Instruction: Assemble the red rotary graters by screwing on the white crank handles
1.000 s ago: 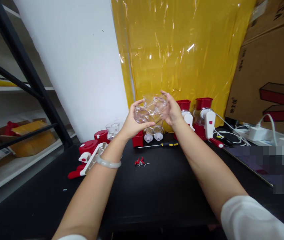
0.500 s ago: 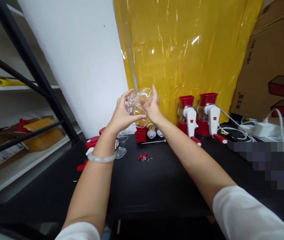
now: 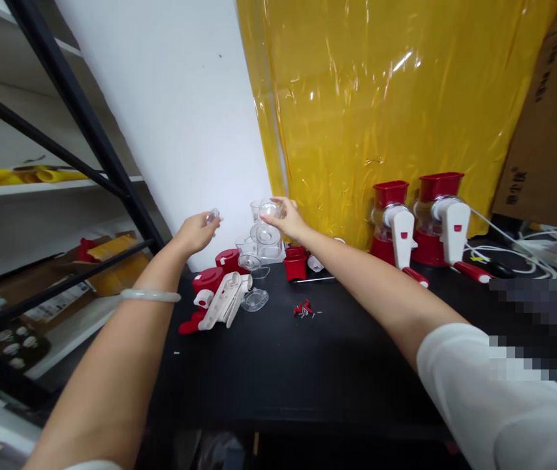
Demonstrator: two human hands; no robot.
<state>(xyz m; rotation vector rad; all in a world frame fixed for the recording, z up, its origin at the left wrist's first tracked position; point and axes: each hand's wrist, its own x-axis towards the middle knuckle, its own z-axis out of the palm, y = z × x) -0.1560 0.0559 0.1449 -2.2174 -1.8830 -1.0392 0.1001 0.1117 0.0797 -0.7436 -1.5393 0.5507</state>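
Clear housing [image 3: 265,233]: transparent, glossy plastic, with a flared mouth on top and a round ring below; it is at the far side of the table, by the white panel, overlapping other clear parts [image 3: 247,248] in view; whether it rests on them I cannot tell.
Small clear piece [image 3: 213,215]: see-through and shiny, its exact shape mostly covered by fingers.
Crank arms [image 3: 224,301]: smooth white plastic, long and narrow, lying slanted beside rounded red bases [image 3: 208,279].
Flat clear plate [image 3: 255,299]: thin, rounded, lying on the black table [image 3: 283,378].
Red hopper [image 3: 295,264]: opaque, box-shaped, narrowing downward, near a thin metal rod [image 3: 315,279].
Small red parts [image 3: 302,307]: a loose little heap, mixed with slim metal screws.
Grinders [image 3: 442,222]: two upright, red and white with clear middles, standing before crinkled, glossy yellow film [image 3: 356,130].
Left hand [image 3: 198,233]: raised above the red bases, arm stretched forward, a smooth pale bangle [image 3: 151,296] round the forearm; fingertips pinch the small clear piece.
Right hand [image 3: 288,220]: arm reaching across toward the left, thumb and fingers spread around the clear housing's upper part, grasping it near the mouth.
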